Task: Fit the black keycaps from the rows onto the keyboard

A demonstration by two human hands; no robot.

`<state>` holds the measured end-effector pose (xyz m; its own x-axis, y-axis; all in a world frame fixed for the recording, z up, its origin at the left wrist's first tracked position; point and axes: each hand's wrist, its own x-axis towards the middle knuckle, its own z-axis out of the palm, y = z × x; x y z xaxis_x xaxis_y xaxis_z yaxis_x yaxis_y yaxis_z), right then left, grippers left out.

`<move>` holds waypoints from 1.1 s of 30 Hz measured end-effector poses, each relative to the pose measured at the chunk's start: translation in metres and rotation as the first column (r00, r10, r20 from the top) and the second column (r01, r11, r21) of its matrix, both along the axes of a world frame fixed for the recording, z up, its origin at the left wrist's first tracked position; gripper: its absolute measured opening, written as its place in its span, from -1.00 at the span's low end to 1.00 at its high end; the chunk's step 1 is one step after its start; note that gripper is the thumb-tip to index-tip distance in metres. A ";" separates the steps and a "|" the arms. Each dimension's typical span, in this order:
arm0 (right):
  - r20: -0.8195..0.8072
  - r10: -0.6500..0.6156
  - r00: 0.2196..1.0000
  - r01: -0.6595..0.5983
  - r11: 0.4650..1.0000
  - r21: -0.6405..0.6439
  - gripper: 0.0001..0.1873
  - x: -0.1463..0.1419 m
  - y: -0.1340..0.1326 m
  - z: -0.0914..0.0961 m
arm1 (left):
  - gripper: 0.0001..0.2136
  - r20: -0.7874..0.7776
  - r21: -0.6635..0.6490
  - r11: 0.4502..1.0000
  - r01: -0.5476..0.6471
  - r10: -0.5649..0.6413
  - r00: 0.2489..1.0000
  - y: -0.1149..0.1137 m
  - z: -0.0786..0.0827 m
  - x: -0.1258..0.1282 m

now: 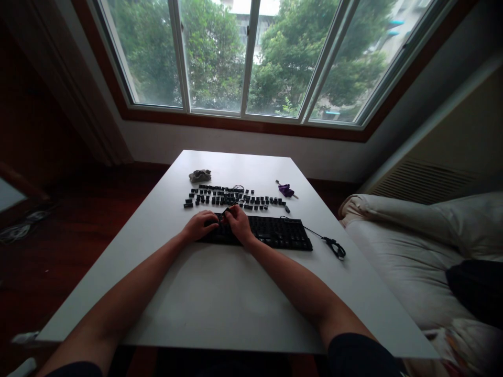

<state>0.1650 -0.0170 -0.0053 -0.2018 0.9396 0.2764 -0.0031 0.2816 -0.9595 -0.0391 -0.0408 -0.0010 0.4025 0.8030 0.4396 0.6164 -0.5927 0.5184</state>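
A black keyboard [279, 233] lies across the white table in front of me. My left hand [201, 225] is at its left end, fingers curved over the far edge and thumb near the keys. Just right of it, my right hand [239, 224] pinches a small black keycap [227, 211] above the keyboard's upper left part. The fingers hide much of that piece and the keys below. Beyond both hands, several loose black keycaps [257, 200] stand in uneven rows, with a thin wire keycap puller [238, 187] among them.
A crumpled grey cloth [200, 175] lies at the table's [220, 293] far left. Far right is a purple cloth bundle [286, 190] with a brush-like tool. The keyboard's coiled cable [334, 248] rests near the right edge. A beige sofa [393, 262] stands alongside.
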 end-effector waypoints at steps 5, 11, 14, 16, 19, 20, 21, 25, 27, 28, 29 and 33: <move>0.022 0.017 1.000 -0.018 0.999 0.034 -0.79 0.000 -0.002 0.000 | -0.76 -0.003 0.001 1.000 0.002 -0.002 1.000 0.000 0.000 0.001; -0.028 0.013 1.000 -0.013 1.000 -0.017 -0.76 0.001 0.002 -0.003 | -0.75 0.005 0.002 1.000 -0.013 0.013 1.000 -0.002 0.003 0.002; -0.068 0.011 0.998 -0.014 0.999 -0.043 -0.74 0.000 0.005 -0.005 | -0.72 0.009 0.007 1.000 -0.017 0.017 1.000 -0.004 0.005 0.003; -0.094 0.012 0.996 -0.018 0.998 -0.064 -0.72 0.000 0.007 -0.005 | -0.71 0.002 0.020 0.999 -0.039 0.039 0.999 -0.006 0.005 0.004; -0.136 0.015 0.991 -0.030 0.994 -0.106 -0.68 0.001 0.008 -0.005 | -0.70 -0.048 0.049 0.995 -0.083 0.086 0.995 -0.008 0.006 0.005; -0.151 0.015 0.988 -0.033 0.992 -0.120 -0.67 0.001 0.008 -0.005 | -0.71 -0.076 0.061 0.994 -0.088 0.093 0.993 -0.009 0.007 0.006; -0.165 0.014 0.986 -0.036 0.990 -0.134 -0.67 0.001 0.008 -0.004 | -0.73 -0.104 0.072 0.994 -0.088 0.095 0.990 -0.010 0.008 0.006; -0.204 0.007 0.979 -0.045 0.982 -0.182 -0.64 0.001 0.009 -0.003 | -0.75 -0.180 0.105 0.992 -0.068 0.086 0.980 -0.011 0.011 0.008; -0.213 0.003 0.977 -0.046 0.979 -0.199 -0.63 0.001 0.009 -0.002 | -0.74 -0.184 0.108 0.992 -0.066 0.086 0.979 -0.011 0.012 0.008; -0.217 0.001 0.976 -0.047 0.978 -0.205 -0.63 0.001 0.009 -0.002 | -0.74 -0.180 0.108 0.992 -0.065 0.084 0.980 -0.011 0.012 0.008; -0.219 0.000 0.976 -0.047 0.977 -0.209 -0.63 0.000 0.009 -0.003 | -0.75 -0.174 0.108 0.992 -0.062 0.081 0.981 -0.011 0.012 0.008; -0.228 0.001 0.974 -0.048 0.978 -0.203 -0.64 0.000 0.010 -0.004 | -0.79 -0.131 0.112 0.993 -0.037 0.051 0.990 -0.011 0.012 0.010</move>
